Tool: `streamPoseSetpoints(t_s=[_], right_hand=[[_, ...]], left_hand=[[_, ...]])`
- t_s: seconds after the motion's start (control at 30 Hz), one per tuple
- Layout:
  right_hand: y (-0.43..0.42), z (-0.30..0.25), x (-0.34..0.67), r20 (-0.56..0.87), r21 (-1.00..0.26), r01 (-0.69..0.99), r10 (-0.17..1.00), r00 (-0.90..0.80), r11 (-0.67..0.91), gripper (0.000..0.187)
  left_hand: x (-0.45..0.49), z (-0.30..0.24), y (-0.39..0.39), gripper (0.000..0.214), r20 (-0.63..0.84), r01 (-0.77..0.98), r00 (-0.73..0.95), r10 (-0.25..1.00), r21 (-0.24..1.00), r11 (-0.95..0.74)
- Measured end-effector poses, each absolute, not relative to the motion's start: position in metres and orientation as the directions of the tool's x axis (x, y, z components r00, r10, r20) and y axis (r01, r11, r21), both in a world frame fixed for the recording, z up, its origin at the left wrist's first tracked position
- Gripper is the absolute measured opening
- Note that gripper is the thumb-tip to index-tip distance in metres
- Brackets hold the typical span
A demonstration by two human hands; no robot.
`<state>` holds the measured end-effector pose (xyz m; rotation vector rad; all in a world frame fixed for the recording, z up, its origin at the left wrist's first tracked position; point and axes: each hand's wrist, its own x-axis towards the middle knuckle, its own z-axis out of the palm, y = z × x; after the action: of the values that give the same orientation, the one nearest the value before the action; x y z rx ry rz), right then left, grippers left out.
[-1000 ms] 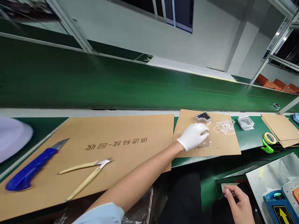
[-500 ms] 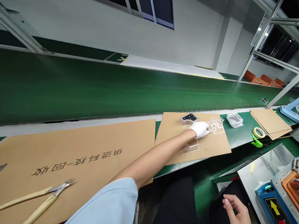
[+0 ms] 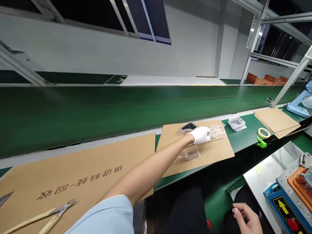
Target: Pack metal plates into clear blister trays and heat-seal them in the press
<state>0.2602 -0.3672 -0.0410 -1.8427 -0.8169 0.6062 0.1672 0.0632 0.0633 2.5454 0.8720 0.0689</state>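
My left hand (image 3: 201,135), in a white glove, reaches over a cardboard sheet (image 3: 220,152) on the bench. Its fingers curl down beside a heap of white loops (image 3: 216,130) in a shallow clear tray; what they grip, if anything, is hidden. Just behind the wrist sits a clear plastic case (image 3: 188,126) with a black, white-dotted insert. A second clear case (image 3: 191,152), seemingly without an insert, lies in front of the wrist. Low at the right, my bare right hand (image 3: 247,218) rests near my lap, fingers loosely curled, thumb close to the index finger, nothing visible in it.
A larger printed cardboard sheet (image 3: 97,159) carries yellow-handled scissors (image 3: 55,214). Rightward lie a stack of patterned pieces (image 3: 237,123), tape (image 3: 263,133), a green-handled tool (image 3: 261,142) and more cardboard (image 3: 278,122). A blue machine (image 3: 284,208) stands lower right; a green conveyor belt (image 3: 109,107) runs behind.
The camera view has tilted upward and shifted slightly. My left hand stays beside the white loops, its fingers now lower at the tray's near side. My right hand looks unchanged.
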Motion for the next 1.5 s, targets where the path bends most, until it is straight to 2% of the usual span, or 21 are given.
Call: streamPoseSetpoints(t_s=[0.1,0.27,0.4,0.47,0.57,0.67,0.73,0.8,0.87,0.97,1.07,1.13,1.2,1.27,1.4,1.5], right_hand=[[-0.371,-0.040,0.267,-0.059,-0.924,0.254,0.761,0.646,-0.287,0.066],[-0.370,-0.041,0.280,-0.054,-0.948,0.211,0.770,0.635,-0.240,0.056],[-0.357,-0.033,0.284,-0.120,-0.957,0.165,0.846,0.520,-0.237,0.049],[-0.336,-0.020,0.280,-0.109,-0.975,0.118,0.868,0.485,-0.188,0.047],[-0.284,0.010,0.264,-0.013,-1.000,-0.018,0.888,0.460,-0.005,0.056],[-0.234,0.034,0.241,0.052,-0.966,-0.208,0.907,0.418,0.152,0.072],[-0.213,0.040,0.227,0.012,-0.954,-0.274,0.932,0.363,0.119,0.064],[-0.204,0.040,0.216,-0.048,-0.968,-0.247,0.942,0.333,0.038,0.049],[-0.202,0.039,0.210,-0.072,-0.984,-0.178,0.940,0.334,-0.012,0.042],[-0.199,0.044,0.205,-0.063,-0.996,-0.080,0.954,0.293,-0.041,0.041],[-0.191,0.055,0.200,-0.084,-0.996,0.008,0.973,0.214,-0.088,0.043],[-0.184,0.062,0.197,-0.102,-0.992,0.051,0.978,0.181,-0.113,0.044],[-0.178,0.067,0.195,-0.109,-0.988,0.092,0.980,0.165,-0.125,0.044],[-0.174,0.070,0.194,-0.109,-0.983,0.129,0.982,0.155,-0.129,0.043],[-0.167,0.069,0.198,-0.130,-0.980,0.136,0.983,0.128,-0.148,0.042],[-0.161,0.062,0.206,-0.144,-0.982,0.110,0.987,0.073,-0.152,0.040]], left_hand=[[0.161,0.091,0.072,0.011,-0.087,0.518,0.809,0.581,0.573,-0.635],[0.155,0.114,0.067,0.026,-0.058,0.368,0.799,0.598,0.834,-0.410],[0.146,0.119,0.042,0.028,-0.017,0.222,0.801,0.598,0.936,-0.271],[0.138,0.123,0.024,0.031,-0.003,0.094,0.827,0.563,0.987,-0.133],[0.121,0.127,-0.010,0.037,0.021,-0.106,0.864,0.503,0.984,0.141],[0.096,0.121,-0.050,0.039,0.005,-0.190,0.871,0.492,0.925,0.328],[0.077,0.108,-0.074,0.038,-0.029,-0.235,0.852,0.524,0.872,0.430],[0.058,0.091,-0.093,0.037,-0.062,-0.282,0.814,0.577,0.827,0.487],[0.041,0.074,-0.104,0.037,-0.078,-0.324,0.758,0.648,0.817,0.477],[0.019,0.054,-0.108,0.042,-0.063,-0.301,0.666,0.744,0.889,0.345],[0.007,0.046,-0.104,0.050,-0.086,-0.121,0.630,0.772,0.971,0.207],[0.004,0.045,-0.101,0.055,-0.130,-0.005,0.630,0.766,0.985,0.171],[0.004,0.048,-0.098,0.044,-0.126,0.051,0.640,0.758,0.991,0.122],[0.005,0.051,-0.095,0.027,-0.051,0.055,0.636,0.770,0.998,0.021],[0.005,0.054,-0.087,0.031,0.078,0.075,0.609,0.790,0.985,-0.155],[0.004,0.052,-0.084,0.028,0.006,0.117,0.603,0.798,0.988,-0.096]])
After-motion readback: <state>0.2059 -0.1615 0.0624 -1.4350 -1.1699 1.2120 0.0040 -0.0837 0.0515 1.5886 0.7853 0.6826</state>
